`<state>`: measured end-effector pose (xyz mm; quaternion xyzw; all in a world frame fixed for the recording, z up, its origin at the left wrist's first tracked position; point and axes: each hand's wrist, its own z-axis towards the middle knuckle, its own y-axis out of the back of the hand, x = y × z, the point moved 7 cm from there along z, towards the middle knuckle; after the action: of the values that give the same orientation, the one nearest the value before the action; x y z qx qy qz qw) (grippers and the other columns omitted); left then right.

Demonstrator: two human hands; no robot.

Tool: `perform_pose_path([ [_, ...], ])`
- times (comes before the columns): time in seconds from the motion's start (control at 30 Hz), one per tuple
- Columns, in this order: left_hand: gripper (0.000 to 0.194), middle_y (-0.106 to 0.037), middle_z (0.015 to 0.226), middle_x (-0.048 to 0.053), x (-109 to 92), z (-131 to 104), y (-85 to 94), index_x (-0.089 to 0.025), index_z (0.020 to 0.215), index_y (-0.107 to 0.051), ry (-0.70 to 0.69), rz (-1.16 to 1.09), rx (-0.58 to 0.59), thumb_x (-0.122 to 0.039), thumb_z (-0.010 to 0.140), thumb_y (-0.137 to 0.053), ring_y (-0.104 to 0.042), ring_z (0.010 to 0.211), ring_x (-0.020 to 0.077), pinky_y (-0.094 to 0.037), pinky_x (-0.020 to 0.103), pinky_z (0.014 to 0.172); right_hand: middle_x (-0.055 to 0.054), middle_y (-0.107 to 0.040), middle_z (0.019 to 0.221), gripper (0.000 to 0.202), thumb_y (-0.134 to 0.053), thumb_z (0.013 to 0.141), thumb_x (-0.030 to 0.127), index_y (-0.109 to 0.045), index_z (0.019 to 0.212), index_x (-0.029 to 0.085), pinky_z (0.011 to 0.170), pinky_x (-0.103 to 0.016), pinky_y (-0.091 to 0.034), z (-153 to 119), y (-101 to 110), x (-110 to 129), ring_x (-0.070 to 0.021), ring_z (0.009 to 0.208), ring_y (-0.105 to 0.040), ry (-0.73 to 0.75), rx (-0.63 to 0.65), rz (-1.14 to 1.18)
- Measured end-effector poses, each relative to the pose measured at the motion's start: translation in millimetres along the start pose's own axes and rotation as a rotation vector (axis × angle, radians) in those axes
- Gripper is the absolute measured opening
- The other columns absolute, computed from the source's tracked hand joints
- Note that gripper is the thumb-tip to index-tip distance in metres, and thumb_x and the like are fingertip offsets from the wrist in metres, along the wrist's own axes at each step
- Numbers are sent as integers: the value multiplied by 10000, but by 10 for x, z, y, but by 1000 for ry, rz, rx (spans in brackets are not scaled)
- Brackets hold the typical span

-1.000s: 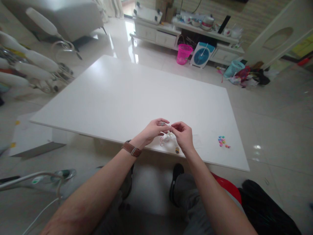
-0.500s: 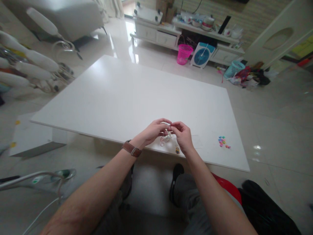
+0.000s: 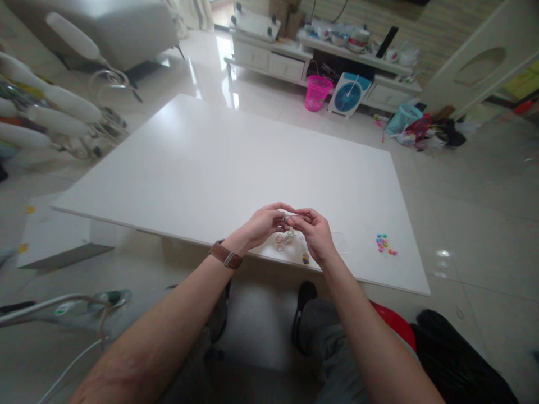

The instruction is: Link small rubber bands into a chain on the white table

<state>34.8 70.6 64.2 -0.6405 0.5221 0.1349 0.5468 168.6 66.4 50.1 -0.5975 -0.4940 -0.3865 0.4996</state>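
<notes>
Beyond the white table [image 3: 236, 163] stand a pink basket [image 3: 318, 94] and a pale-blue basket [image 3: 404, 119], contents unclear from here. Over the table's near edge, left hand [image 3: 266, 223] and right hand [image 3: 316, 231] meet, fingertips pinched together on a small greyish piece [image 3: 286, 219].

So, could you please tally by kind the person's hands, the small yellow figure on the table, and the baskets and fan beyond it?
Hands: 2 (left hand, right hand)
Yellow figure: 1
Baskets: 2 (pink basket, light blue basket)
Fan: 1
Total: 6
The small rings and bright pieces are too small to count surely.
</notes>
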Motion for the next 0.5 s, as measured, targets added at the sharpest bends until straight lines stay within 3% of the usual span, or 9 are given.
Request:
perform_pose_path([
  [0.27,151,-687,765,68,2,-7,-23,-130,952,-656,18,-51,67,-101,807,-687,-635,712,130,-469,240,696,-13,-776,779,395,-940,583,349,-726,887,216,737,-297,-529,-7,-13,47,-155,732,-696,-30,-14,55],
  [0.5,318,-738,937,76,-30,-85,-117,-161,1128,-651,89,-111,255,-112,831,-753,-705,861,151,-502,260,802,25,-728,718,374,-957,558,327,-706,817,229,672,-256,-518,-32,-55,186,-123,672,-655,-42,58,148],
])
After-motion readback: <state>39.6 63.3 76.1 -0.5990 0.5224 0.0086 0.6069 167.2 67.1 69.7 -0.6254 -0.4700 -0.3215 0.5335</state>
